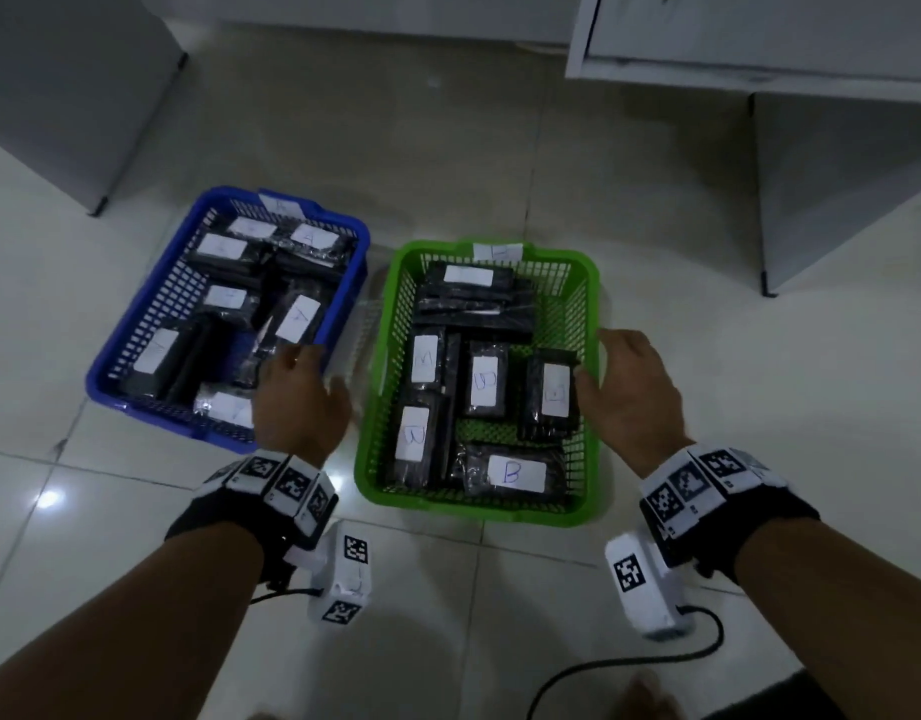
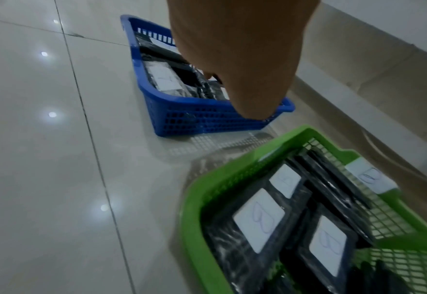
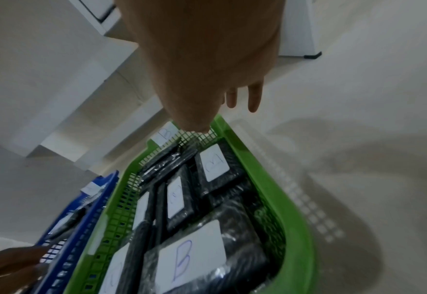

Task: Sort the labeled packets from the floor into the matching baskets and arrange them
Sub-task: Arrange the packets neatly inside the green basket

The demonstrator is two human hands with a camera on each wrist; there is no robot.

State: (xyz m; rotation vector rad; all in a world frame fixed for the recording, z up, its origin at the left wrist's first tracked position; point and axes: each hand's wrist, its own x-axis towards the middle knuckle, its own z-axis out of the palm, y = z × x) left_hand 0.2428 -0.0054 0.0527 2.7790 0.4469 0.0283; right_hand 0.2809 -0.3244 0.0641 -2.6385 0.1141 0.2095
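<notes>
A blue basket (image 1: 97,379) at left holds several black packets with white "A" labels (image 1: 297,317). Beside it a green basket (image 1: 474,511) holds several black packets labelled "B" (image 1: 515,472). My left hand (image 1: 297,392) hovers over the blue basket's (image 2: 207,121) near right corner, thumb spread, fingers dipping toward the packets and gripping nothing that I can see. My right hand (image 1: 630,387) is above the green basket's (image 3: 295,218) right rim with straight fingers (image 3: 255,99). Its thumb is close to the rightmost "B" packet (image 1: 554,392). It holds nothing.
Glossy pale floor tiles surround the baskets. A grey cabinet (image 1: 58,96) stands at the back left and white furniture (image 1: 811,174) at the back right, its black foot (image 1: 769,291) near the green basket. A black cable (image 1: 630,662) trails on the floor near me.
</notes>
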